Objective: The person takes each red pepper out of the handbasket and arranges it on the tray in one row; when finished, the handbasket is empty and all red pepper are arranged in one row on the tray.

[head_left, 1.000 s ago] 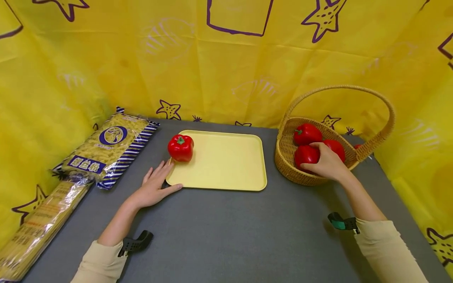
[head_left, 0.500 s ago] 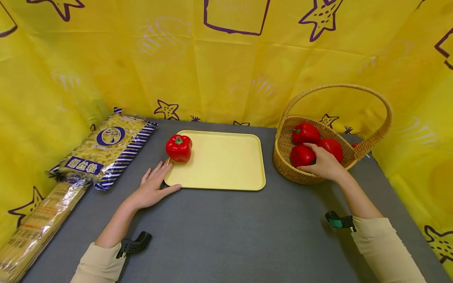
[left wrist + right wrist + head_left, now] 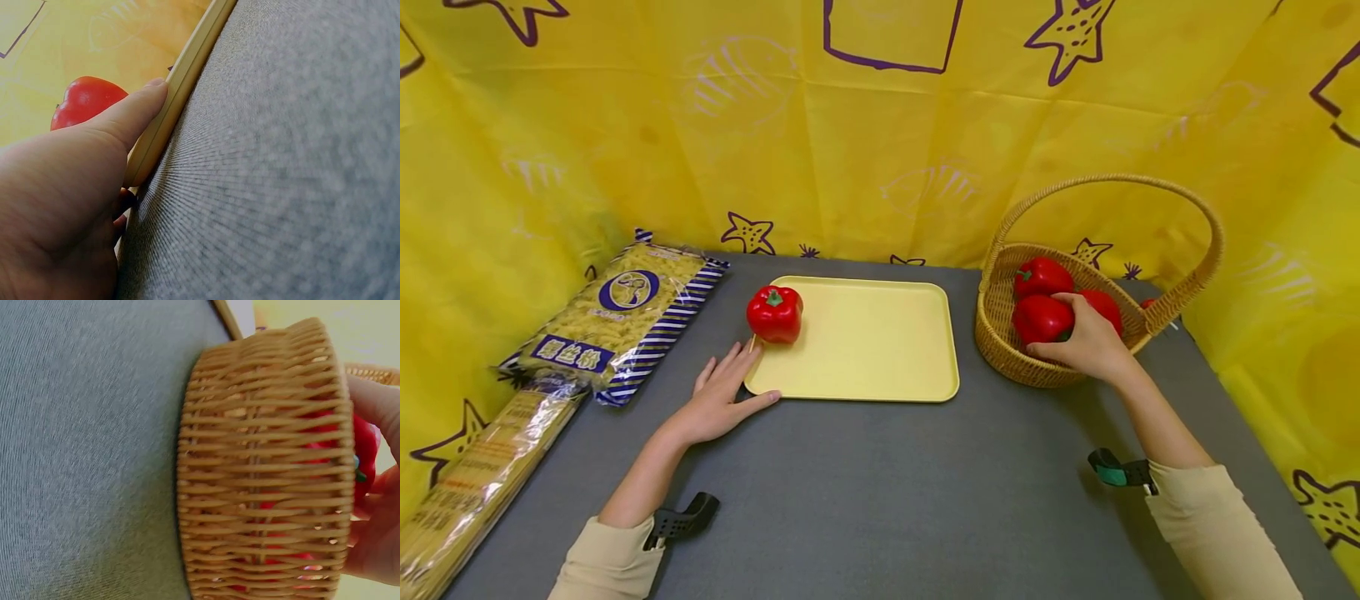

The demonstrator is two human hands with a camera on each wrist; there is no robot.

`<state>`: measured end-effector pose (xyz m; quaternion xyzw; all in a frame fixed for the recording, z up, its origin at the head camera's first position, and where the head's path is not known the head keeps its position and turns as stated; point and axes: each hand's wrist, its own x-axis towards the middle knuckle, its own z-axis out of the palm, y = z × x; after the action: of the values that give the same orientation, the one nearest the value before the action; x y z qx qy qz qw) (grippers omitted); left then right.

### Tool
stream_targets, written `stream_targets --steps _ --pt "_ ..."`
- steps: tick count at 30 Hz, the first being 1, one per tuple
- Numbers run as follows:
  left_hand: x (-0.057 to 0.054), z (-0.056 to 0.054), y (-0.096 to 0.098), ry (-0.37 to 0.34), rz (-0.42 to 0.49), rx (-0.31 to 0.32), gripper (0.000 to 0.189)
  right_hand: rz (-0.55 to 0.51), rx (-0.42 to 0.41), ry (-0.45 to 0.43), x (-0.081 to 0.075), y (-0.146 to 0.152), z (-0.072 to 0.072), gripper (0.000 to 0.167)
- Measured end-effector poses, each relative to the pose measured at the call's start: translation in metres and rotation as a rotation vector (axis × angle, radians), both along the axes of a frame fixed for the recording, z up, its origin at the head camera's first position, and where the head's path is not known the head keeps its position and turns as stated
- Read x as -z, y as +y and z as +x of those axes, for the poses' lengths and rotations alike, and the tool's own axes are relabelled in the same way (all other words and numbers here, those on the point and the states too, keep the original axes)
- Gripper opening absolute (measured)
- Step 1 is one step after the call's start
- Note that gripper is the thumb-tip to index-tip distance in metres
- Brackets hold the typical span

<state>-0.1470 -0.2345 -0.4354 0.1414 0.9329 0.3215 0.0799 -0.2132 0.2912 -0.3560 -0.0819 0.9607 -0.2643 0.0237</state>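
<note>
My left hand [image 3: 718, 400] rests at the near left corner of a pale yellow tray [image 3: 865, 342], its thumb on the rim and its fingers stretched along the left side. A red bell pepper [image 3: 775, 314] stands upright at the tray's left edge, just beyond those fingertips. On the right, my right hand [image 3: 1090, 343] reaches into a wicker basket [image 3: 1030, 371] and grips a red bell pepper [image 3: 1040, 318] between thumb and fingers. Its green stem shows beside the hand in the right wrist view. Two more red peppers lie in the basket, one behind [image 3: 1047, 276], one partly hidden [image 3: 1103, 308].
The basket's tall arched handle [image 3: 1108, 178] stands over its right side. A small red thing [image 3: 1147, 303] peeks out behind it. At the left lie a bag of spiral pasta [image 3: 617, 304] and a long pack of noodles [image 3: 486, 483]. Yellow cloth [image 3: 865, 150] hangs behind the grey table.
The pepper in my right hand has turned and risen slightly in the basket, and its stem has come into sight by the fingers. My left hand has stayed on the tray corner.
</note>
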Motion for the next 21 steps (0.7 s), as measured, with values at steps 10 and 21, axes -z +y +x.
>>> stream_targets --steps 10,21 --pt "0.002 0.0 -0.002 0.001 0.002 0.001 0.085 -0.115 0.038 0.1 -0.021 -0.02 0.014 0.093" --pt "0.004 -0.001 -0.003 0.008 -0.001 0.003 0.085 -0.226 0.028 0.141 -0.032 -0.052 0.029 0.091"
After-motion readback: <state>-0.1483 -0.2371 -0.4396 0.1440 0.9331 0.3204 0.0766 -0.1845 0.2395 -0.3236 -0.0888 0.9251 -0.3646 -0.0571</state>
